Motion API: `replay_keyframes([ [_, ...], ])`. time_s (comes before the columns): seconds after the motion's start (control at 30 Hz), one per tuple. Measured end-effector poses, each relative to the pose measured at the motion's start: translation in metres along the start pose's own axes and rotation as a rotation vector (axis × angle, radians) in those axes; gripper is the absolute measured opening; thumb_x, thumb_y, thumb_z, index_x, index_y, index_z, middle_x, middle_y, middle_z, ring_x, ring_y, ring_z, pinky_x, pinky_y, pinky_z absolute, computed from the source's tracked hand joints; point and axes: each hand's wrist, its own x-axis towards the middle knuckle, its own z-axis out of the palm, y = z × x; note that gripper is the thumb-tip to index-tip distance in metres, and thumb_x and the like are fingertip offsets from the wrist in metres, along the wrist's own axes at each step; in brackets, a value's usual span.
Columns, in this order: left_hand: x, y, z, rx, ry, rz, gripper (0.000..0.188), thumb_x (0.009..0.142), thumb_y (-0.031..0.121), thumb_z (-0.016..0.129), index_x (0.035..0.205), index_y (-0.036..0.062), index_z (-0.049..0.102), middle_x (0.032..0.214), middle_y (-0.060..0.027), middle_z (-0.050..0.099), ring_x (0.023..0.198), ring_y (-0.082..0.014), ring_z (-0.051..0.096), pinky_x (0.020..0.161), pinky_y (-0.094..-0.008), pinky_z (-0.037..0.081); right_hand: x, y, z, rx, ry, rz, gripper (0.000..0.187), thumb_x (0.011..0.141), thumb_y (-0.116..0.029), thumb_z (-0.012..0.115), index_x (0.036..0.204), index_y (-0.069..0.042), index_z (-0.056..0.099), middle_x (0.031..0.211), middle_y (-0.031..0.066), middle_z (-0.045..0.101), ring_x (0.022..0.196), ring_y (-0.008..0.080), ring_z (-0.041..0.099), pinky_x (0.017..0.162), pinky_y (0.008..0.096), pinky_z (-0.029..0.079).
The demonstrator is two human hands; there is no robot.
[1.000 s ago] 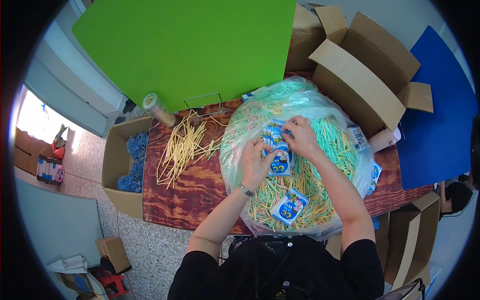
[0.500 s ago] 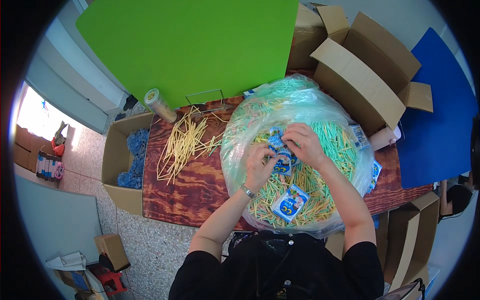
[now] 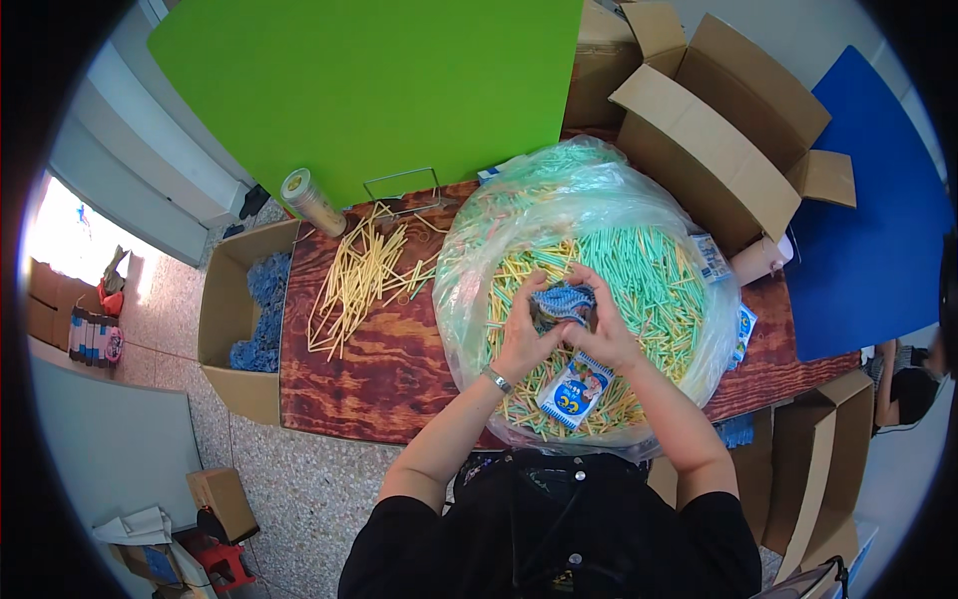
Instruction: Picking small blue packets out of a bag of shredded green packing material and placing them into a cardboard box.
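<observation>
A large clear plastic bag (image 3: 469, 240) full of yellow and green sticks lies on the wooden table (image 3: 389, 369). Over its middle, my left hand (image 3: 521, 334) and my right hand (image 3: 602, 329) are both closed on a small blue-and-white packet (image 3: 562, 300), which is crumpled between the fingers. A second blue-and-white packet (image 3: 572, 391) lies flat on the sticks just below my hands, near my wrists. A metal watch sits on my left wrist.
A loose pile of yellow sticks (image 3: 359, 280) lies on the table's left part, with a tape roll (image 3: 311, 201) behind it. An open box of blue items (image 3: 244, 309) stands left of the table. Large cardboard boxes (image 3: 718, 130) stand at the back right. More packets (image 3: 743, 324) lie right of the bag.
My hands have drawn together over the bag and scrunched the packet they hold, which was flat and upright a second ago. The lower packet has stayed in place.
</observation>
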Motion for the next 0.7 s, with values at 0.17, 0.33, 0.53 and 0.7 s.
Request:
replay_keyframes([
  [0.17,-0.005,0.006,0.001,-0.147,-0.076,0.018,0.101,0.065,0.004,0.082,0.145,0.0009,0.020,0.134,-0.0226,0.045,0.128,-0.0367,0.045,0.107,-0.0416,0.037,-0.005,0.011,-0.009,-0.355,-0.093,-0.218,0.103,0.072,-0.011,0.082,0.151,-0.005,0.016,0.136,0.0134,0.041,0.125,0.0237,0.044,0.105,0.0362,0.036],
  [0.33,-0.011,0.005,-0.009,0.047,-0.153,0.020,0.102,0.065,0.002,0.079,0.147,0.0013,0.019,0.133,-0.0216,0.044,0.124,-0.0364,0.047,0.105,-0.0415,0.039,-0.010,0.019,0.001,-0.201,-0.001,-0.145,0.110,0.071,-0.001,0.080,0.153,-0.009,0.007,0.139,0.0155,0.040,0.123,0.0262,0.048,0.103,0.0368,0.041],
  [0.53,-0.014,-0.004,-0.013,0.067,-0.118,0.067,0.104,0.063,-0.001,0.079,0.147,0.0023,0.019,0.130,-0.0194,0.046,0.120,-0.0357,0.049,0.102,-0.0416,0.042,-0.004,0.001,-0.001,-0.619,-0.214,-0.411,0.119,0.071,-0.001,0.080,0.153,-0.011,-0.005,0.143,0.0191,0.038,0.125,0.0288,0.047,0.104,0.0382,0.039],
  [0.7,-0.016,-0.007,-0.015,0.062,-0.101,0.037,0.104,0.062,0.000,0.082,0.147,0.0042,0.022,0.123,-0.0145,0.054,0.111,-0.0302,0.058,0.095,-0.0379,0.048,-0.008,0.012,-0.005,-0.476,-0.108,-0.341,0.119,0.071,-0.003,0.080,0.153,-0.009,-0.005,0.141,0.0190,0.040,0.124,0.0327,0.048,0.105,0.0404,0.037],
])
